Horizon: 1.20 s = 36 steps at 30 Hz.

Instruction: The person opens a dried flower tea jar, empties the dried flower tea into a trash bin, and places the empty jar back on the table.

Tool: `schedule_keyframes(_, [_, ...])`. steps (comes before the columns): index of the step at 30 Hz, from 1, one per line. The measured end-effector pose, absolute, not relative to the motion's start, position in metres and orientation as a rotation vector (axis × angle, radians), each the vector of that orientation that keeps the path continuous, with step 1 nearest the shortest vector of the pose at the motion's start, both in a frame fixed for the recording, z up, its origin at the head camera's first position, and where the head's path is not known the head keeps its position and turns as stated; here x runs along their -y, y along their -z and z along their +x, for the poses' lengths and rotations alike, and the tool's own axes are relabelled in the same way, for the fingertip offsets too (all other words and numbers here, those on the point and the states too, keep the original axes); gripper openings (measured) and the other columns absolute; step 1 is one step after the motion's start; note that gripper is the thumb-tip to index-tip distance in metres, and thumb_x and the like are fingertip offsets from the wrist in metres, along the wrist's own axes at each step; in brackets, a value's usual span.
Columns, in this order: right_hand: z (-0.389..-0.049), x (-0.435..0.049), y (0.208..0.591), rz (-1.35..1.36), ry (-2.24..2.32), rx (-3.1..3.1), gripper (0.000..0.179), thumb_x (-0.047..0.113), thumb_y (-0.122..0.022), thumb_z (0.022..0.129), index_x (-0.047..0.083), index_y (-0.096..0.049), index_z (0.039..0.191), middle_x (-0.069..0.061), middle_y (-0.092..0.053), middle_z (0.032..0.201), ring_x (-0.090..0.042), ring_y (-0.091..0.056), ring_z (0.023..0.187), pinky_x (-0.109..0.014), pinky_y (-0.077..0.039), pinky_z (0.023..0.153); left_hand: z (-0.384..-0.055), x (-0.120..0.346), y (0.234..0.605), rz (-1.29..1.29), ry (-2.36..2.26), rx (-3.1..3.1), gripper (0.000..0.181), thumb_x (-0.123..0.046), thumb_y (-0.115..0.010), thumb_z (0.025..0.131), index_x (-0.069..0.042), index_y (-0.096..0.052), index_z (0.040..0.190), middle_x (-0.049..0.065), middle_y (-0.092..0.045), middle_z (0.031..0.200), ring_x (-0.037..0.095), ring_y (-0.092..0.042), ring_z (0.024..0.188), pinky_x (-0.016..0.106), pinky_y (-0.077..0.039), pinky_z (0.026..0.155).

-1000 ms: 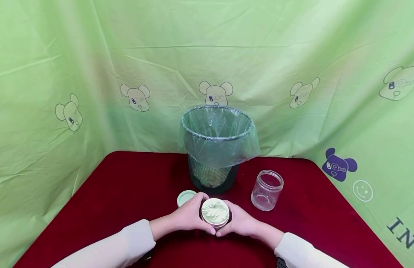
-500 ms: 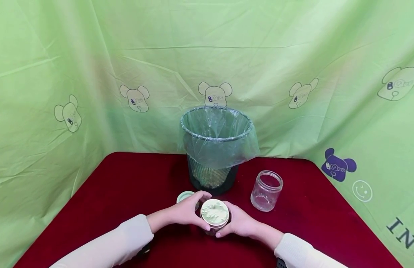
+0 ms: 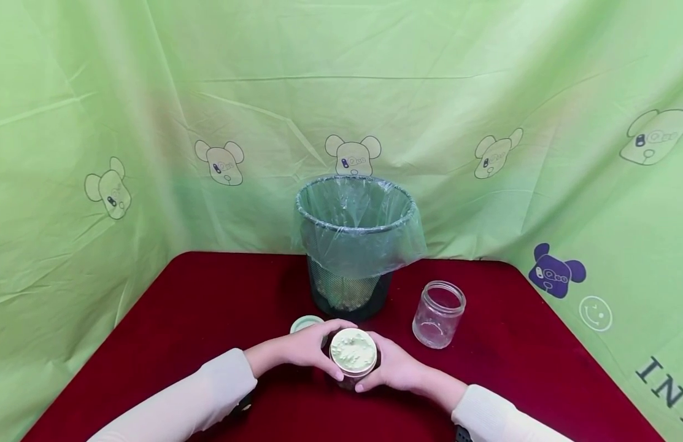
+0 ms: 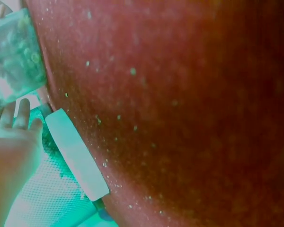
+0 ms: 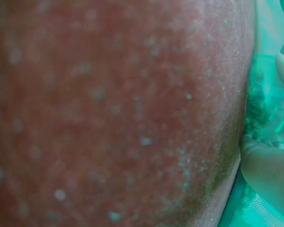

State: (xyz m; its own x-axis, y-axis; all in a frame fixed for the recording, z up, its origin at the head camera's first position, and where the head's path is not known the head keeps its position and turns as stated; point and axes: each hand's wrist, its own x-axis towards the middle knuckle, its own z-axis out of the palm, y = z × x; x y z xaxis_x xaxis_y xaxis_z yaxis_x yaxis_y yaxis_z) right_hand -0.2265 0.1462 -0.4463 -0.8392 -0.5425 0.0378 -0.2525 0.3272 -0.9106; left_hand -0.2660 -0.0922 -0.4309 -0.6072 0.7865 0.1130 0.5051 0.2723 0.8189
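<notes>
Between my two hands a small clear jar (image 3: 349, 382) stands on the red cloth, its round top (image 3: 353, 350) pale green and crumbly-looking. In the left wrist view greenish bits show through the jar's wall (image 4: 16, 59). My left hand (image 3: 308, 348) curves round its left side, thumb at the near side and fingers at the back. From the right, my right hand (image 3: 396, 365) grips it, thumb low in front. A pale green lid (image 3: 305, 323) lies just behind the left hand, partly hidden by it; the left wrist view shows its side (image 4: 78, 156).
A mesh wastebasket (image 3: 349, 288) lined with a clear bag stands behind the hands. An open clear glass jar (image 3: 437, 316) is on the right. Small pale crumbs dot the red tablecloth (image 3: 225, 301). Green printed curtains (image 3: 429, 92) enclose the back and sides.
My left hand has loosened from the near side of the jar; its thumb has drawn left, away from the right thumb, showing more of the jar's front. The right hand keeps its hold.
</notes>
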Motion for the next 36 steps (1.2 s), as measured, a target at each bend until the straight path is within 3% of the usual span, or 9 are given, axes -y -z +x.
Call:
schedule_keyframes(8, [-0.227, -0.146, 0.446, -0.720, 1.504, -2.329, 0.086, 0.011, -0.091, 0.062, 0.004, -0.047, 0.136, 0.000, -0.059, 0.122, -0.020, -0.051, 0.113, -0.025, -0.038, 0.097, -0.257, 0.089, 0.435, 1.122, -1.365, -2.244, 0.074, -0.016, -0.089, 0.068, -0.014, -0.050, 0.131, -0.010, -0.058, 0.118, 0.009, -0.053, 0.111, 0.027, -0.039, 0.099])
schedule_keyframes(15, [-0.227, -0.147, 0.448, -0.716, 1.504, -2.329, 0.087, 0.012, -0.090, 0.061, 0.004, -0.047, 0.136, -0.001, -0.059, 0.121, -0.020, -0.051, 0.113, -0.024, -0.037, 0.096, -0.245, 0.085, 0.437, 1.040, -1.344, -2.455, 0.074, -0.033, -0.091, 0.065, -0.017, -0.052, 0.125, -0.012, -0.057, 0.113, 0.007, -0.053, 0.107, 0.028, -0.041, 0.096])
schedule_keyframes(36, [-0.226, -0.145, 0.446, -0.726, 1.509, -2.325, 0.086, 0.012, -0.090, 0.062, 0.004, -0.047, 0.135, -0.002, -0.059, 0.122, -0.021, -0.051, 0.114, -0.025, -0.037, 0.097, -0.228, 0.080, 0.443, 0.924, -1.408, -2.623, 0.075, -0.042, -0.089, 0.065, -0.018, -0.052, 0.125, -0.011, -0.055, 0.116, 0.008, -0.052, 0.107, 0.031, -0.042, 0.095])
